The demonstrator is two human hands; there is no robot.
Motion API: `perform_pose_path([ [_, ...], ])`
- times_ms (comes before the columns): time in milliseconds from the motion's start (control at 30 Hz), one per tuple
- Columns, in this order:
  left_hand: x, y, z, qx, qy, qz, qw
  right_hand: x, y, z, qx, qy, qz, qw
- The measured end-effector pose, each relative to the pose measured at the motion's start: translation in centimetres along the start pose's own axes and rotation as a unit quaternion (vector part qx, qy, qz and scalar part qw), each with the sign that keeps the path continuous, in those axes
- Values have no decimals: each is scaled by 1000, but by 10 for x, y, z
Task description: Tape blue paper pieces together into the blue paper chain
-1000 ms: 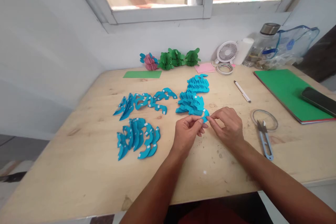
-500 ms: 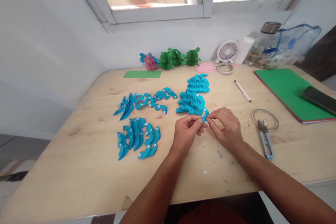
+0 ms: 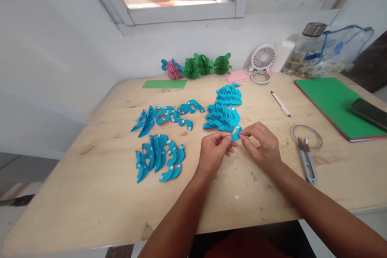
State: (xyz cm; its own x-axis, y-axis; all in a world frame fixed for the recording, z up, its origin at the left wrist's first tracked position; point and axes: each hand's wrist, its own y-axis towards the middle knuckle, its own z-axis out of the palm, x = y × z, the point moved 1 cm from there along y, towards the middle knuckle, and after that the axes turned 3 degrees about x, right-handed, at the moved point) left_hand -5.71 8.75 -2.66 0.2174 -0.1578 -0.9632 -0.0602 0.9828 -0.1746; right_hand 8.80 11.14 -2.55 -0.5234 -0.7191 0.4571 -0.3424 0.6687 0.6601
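Observation:
My left hand (image 3: 216, 148) pinches a small curved piece of blue paper (image 3: 236, 134) that bears a white square. At its right end, the thumb and fingertips of my right hand (image 3: 261, 145) are closed on the same paper. Just beyond my fingers lies a stack of pleated blue paper (image 3: 222, 117), with a second pleated stack (image 3: 229, 94) behind it. Left of my hands are two groups of folded blue paper arcs dotted with white squares, a back group (image 3: 165, 115) and a front group (image 3: 159, 153).
Thread snips (image 3: 307, 161) lie beside a ring of tape (image 3: 311, 129) at right. Farther back are a pen (image 3: 280, 103), a green folder (image 3: 335, 109), a phone (image 3: 370, 111), a tape roll (image 3: 260, 77) and a small fan (image 3: 263, 57). Green paper figures (image 3: 204, 64) stand along the wall.
My hands stay almost in place, both on the blue paper piece. The view has shifted very slightly; the things on the table lie as before.

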Motion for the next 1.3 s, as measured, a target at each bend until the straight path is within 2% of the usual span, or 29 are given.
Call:
perform_pose_path([
  [133, 0, 0, -1, -3, 28, 1, 1000, 2, -2, -1, -8, -76, -73, 994],
  [267, -1, 1, -2, -1, 51, 1, 999, 5, -1, -2, -9, -114, -98, 989],
  [400, 1, 3, -3, 28, 47, -6, 998, 7, -1, -2, 0, -129, -118, 985],
  [700, -3, 2, -6, 81, 32, -15, 996, 7, -2, -1, 14, -138, -126, 982],
  [1100, -6, 1, -9, 88, 48, -15, 995, 11, -1, -1, 26, -136, -142, 980],
  [1300, -8, 1, -9, 104, 44, -22, 993, 6, -2, 2, 34, -111, -114, 987],
])
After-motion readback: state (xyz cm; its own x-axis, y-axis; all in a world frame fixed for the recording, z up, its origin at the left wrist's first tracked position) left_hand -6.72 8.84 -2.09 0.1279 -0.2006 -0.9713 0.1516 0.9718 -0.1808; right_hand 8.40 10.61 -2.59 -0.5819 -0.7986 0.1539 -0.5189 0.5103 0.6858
